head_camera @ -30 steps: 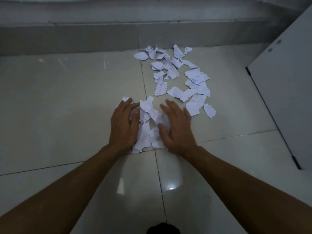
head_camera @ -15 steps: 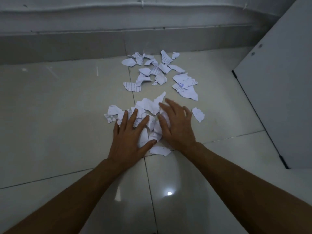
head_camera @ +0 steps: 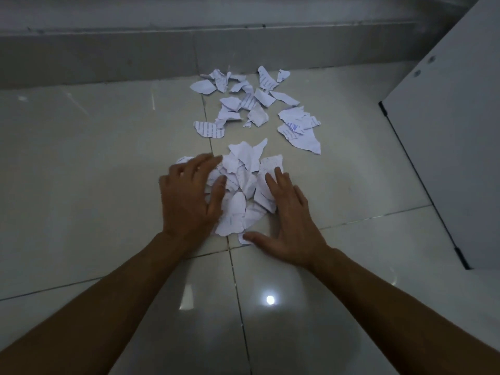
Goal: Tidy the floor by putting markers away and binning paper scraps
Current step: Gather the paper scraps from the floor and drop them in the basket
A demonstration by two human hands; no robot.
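A gathered pile of torn white paper scraps (head_camera: 240,190) lies on the tiled floor between my hands. My left hand (head_camera: 189,196) rests flat on the pile's left side, fingers spread over a few scraps. My right hand (head_camera: 289,220) lies flat against the pile's right side, thumb touching a small scrap at the near edge. Farther away, several loose scraps (head_camera: 251,104) are scattered, some with blue ruled lines and writing. No markers or bin are in view.
Glossy pale floor tiles (head_camera: 81,171) surround the paper. A grey skirting and wall (head_camera: 108,52) run across the back. A white panel with a dark edge (head_camera: 446,144) stands on the right.
Both hands have drawn apart to the pile's sides and pushed more scraps together. The single scrap that lay to the right has joined the pile.
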